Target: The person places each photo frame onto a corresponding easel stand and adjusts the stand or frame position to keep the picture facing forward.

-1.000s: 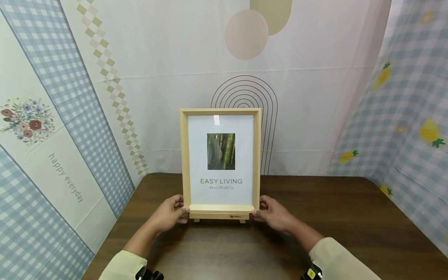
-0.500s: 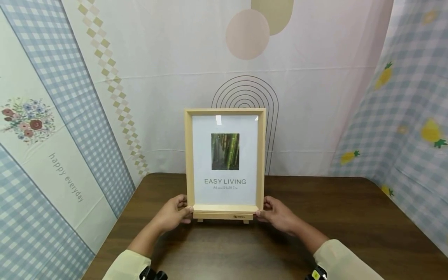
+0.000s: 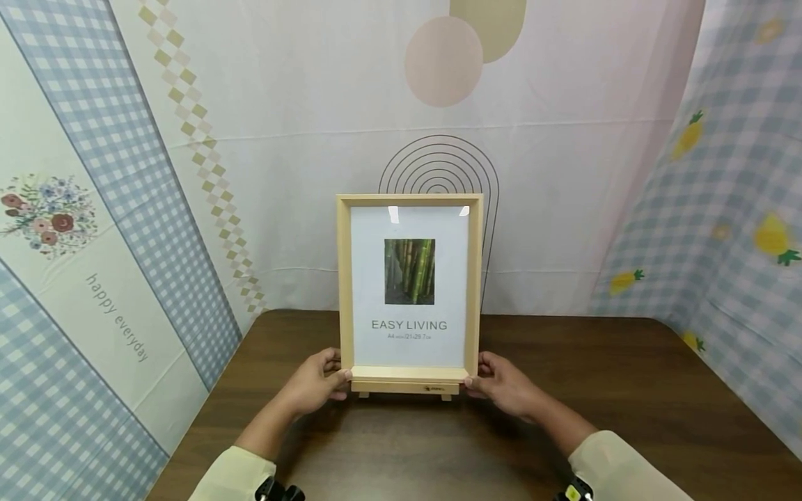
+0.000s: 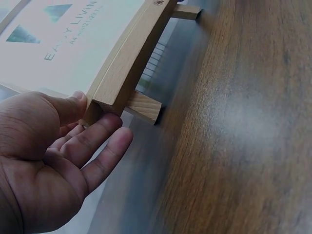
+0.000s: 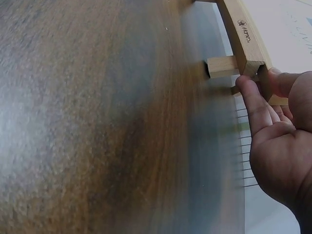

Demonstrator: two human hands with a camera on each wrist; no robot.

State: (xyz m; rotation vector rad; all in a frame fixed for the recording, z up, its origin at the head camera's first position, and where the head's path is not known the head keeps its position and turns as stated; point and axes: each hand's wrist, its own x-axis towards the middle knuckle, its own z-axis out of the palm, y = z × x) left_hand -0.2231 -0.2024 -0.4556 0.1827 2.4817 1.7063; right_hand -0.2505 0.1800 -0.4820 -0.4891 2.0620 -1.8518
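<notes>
A light-wood picture frame (image 3: 410, 334) stands upright on a small wooden easel (image 3: 404, 387); its white insert reads "EASY LIVING" around a bamboo picture. At the lower left corner my left hand (image 3: 313, 384) grips the edge, thumb in front. My right hand (image 3: 504, 387) holds the opposite lower corner in the same way. In the left wrist view, the thumb presses the corner beside the easel's ledge (image 4: 129, 63), while other fingers go behind and below. The right wrist view shows a fingertip against the end of the ledge and an easel foot (image 5: 222, 67) close by.
The dark brown wooden table (image 3: 401, 452) spreads out on both sides and in front. Behind it hangs a white patterned curtain (image 3: 301, 174). Blue checked cloth (image 3: 714, 278) with pineapples hangs on the right, and a checked panel (image 3: 125, 125) on the left.
The picture frame and easel have shifted a little to the right along the table, with both hands moving along at the lower corners. The grip looks the same.
</notes>
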